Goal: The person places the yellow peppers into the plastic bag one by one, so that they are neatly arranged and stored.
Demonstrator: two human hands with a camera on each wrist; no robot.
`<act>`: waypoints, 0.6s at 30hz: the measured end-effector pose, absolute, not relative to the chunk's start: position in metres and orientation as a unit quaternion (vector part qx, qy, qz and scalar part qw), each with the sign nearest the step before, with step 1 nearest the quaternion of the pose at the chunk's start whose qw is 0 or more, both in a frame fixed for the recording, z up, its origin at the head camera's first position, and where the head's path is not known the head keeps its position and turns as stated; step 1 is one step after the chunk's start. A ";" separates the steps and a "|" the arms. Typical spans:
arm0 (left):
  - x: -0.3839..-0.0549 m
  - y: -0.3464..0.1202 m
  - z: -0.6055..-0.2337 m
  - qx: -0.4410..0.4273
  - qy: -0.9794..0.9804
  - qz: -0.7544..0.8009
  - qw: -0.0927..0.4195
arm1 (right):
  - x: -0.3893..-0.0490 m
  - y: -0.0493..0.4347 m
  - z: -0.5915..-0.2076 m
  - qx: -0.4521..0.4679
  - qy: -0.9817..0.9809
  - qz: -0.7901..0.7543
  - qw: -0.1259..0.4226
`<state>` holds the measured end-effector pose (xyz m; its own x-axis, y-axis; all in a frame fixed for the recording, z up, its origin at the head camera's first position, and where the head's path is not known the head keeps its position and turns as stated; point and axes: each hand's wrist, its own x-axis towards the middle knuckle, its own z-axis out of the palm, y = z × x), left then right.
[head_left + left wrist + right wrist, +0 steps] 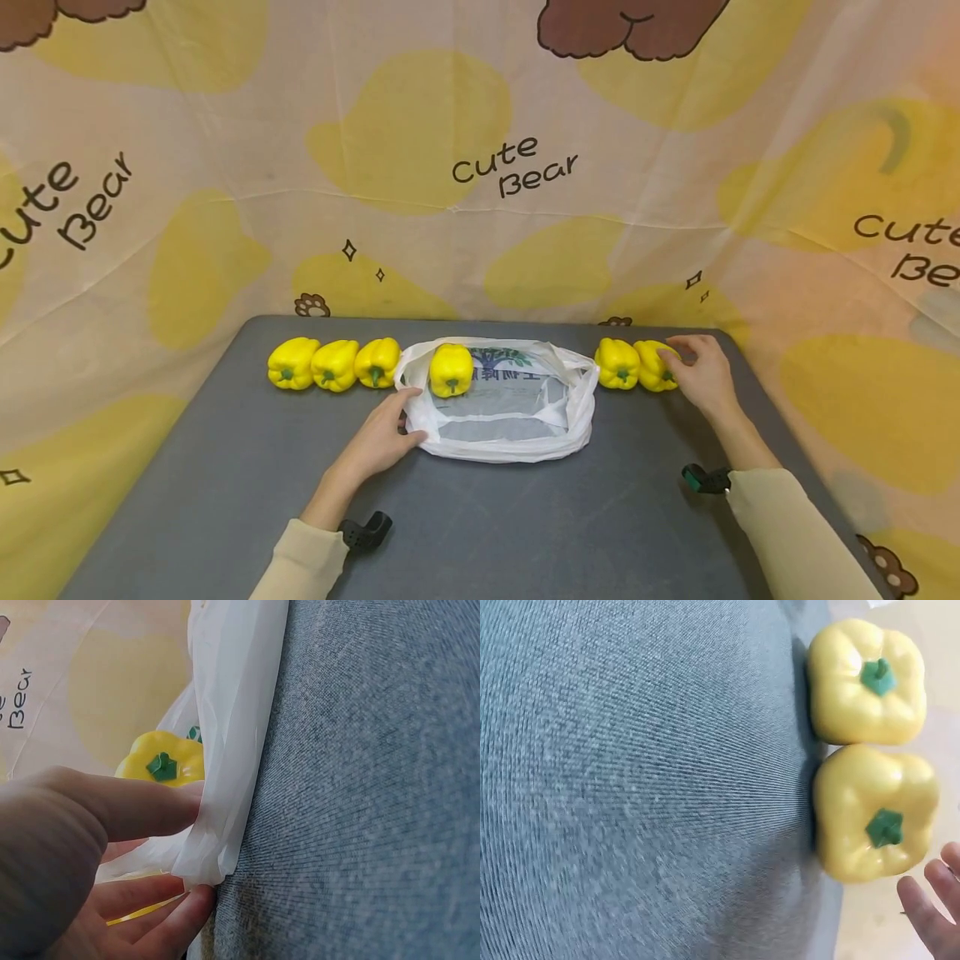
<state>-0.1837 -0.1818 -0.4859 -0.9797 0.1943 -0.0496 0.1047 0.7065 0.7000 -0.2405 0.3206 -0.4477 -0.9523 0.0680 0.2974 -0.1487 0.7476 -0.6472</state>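
Note:
A white plastic bag (506,451) lies mouth-up on the grey table, with a yellow bell pepper (451,369) inside its left part. My left hand (380,433) grips the bag's left rim; in the left wrist view the thumb (150,806) lies on the plastic and the other fingers reach round its lower edge. At the right, my right hand (701,375) is at the outermost yellow pepper (654,365), thumb overlapping it in the head view. From the right wrist, its straight fingers (922,911) show just beside that pepper (874,814), not curled round it.
Another pepper (617,364) sits between the bag and the rightmost one. Three more yellow peppers (334,365) stand in a row left of the bag. A printed cloth (465,250) hangs behind the grey table (495,533). Both wrists carry black camera mounts (366,532).

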 end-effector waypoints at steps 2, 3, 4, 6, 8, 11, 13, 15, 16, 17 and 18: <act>-0.184 -0.182 -0.486 0.081 0.922 0.373 0.059 | -0.242 0.322 -0.450 0.019 -0.924 0.356 0.137; -0.184 -0.182 -0.486 0.081 0.923 0.372 0.060 | -0.242 0.323 -0.452 0.018 -0.925 0.357 0.130; -0.184 -0.182 -0.486 0.081 0.923 0.371 0.060 | -0.242 0.324 -0.453 0.016 -0.926 0.356 0.122; -0.184 -0.182 -0.487 0.081 0.924 0.369 0.059 | -0.243 0.326 -0.456 0.014 -0.927 0.358 0.109; -0.184 -0.182 -0.487 0.081 0.925 0.367 0.059 | -0.243 0.328 -0.460 0.017 -0.926 0.364 0.097; -0.184 -0.182 -0.487 0.082 0.926 0.365 0.058 | -0.244 0.330 -0.464 0.020 -0.923 0.376 0.079; -0.184 -0.181 -0.487 0.082 0.926 0.365 0.057 | -0.244 0.331 -0.465 0.021 -0.920 0.386 0.068; -0.184 -0.181 -0.487 0.082 0.926 0.365 0.056 | -0.244 0.332 -0.466 0.019 -0.916 0.396 0.058; -0.184 -0.181 -0.487 0.082 0.926 0.365 0.056 | -0.244 0.333 -0.466 0.019 -0.914 0.401 0.055; -0.184 -0.181 -0.487 0.082 0.925 0.366 0.055 | -0.245 0.333 -0.466 0.018 -0.913 0.404 0.054; -0.184 -0.182 -0.487 0.082 0.925 0.366 0.055 | -0.245 0.333 -0.466 0.016 -0.912 0.407 0.054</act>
